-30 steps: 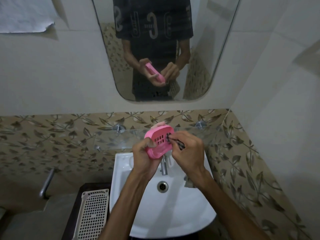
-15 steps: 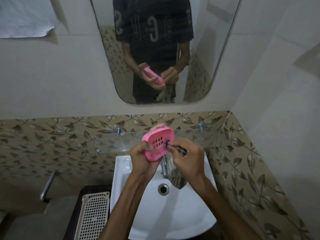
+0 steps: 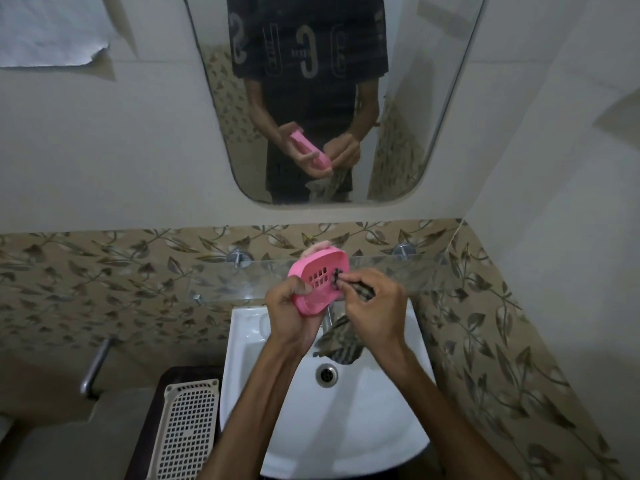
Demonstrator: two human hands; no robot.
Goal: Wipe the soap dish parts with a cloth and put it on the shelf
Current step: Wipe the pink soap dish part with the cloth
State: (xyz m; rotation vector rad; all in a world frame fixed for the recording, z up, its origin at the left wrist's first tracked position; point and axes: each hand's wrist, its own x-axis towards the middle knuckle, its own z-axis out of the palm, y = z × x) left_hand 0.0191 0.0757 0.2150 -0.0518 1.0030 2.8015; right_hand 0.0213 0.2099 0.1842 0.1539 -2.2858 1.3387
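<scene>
A pink slotted soap dish part (image 3: pixel 317 284) is tilted up above the sink, gripped at its lower left edge by my left hand (image 3: pixel 289 315). My right hand (image 3: pixel 375 315) pinches a dark checked cloth (image 3: pixel 341 342) and presses a twisted corner of it against the slots at the dish's right side. The rest of the cloth hangs below my right hand over the basin. A glass shelf (image 3: pixel 415 271) runs along the wall just behind the dish. A pale pink thing (image 3: pixel 317 248) peeks out behind the dish's top edge.
A white sink (image 3: pixel 346 420) with a drain (image 3: pixel 326 374) lies under my hands; its tap is mostly hidden. A mirror (image 3: pixel 332 98) hangs above. A cream perforated basket (image 3: pixel 187 427) stands left of the sink, a metal handle (image 3: pixel 95 367) further left.
Both hands and the dish shifted slightly up. More of the cloth now hangs down below my right hand over the basin.
</scene>
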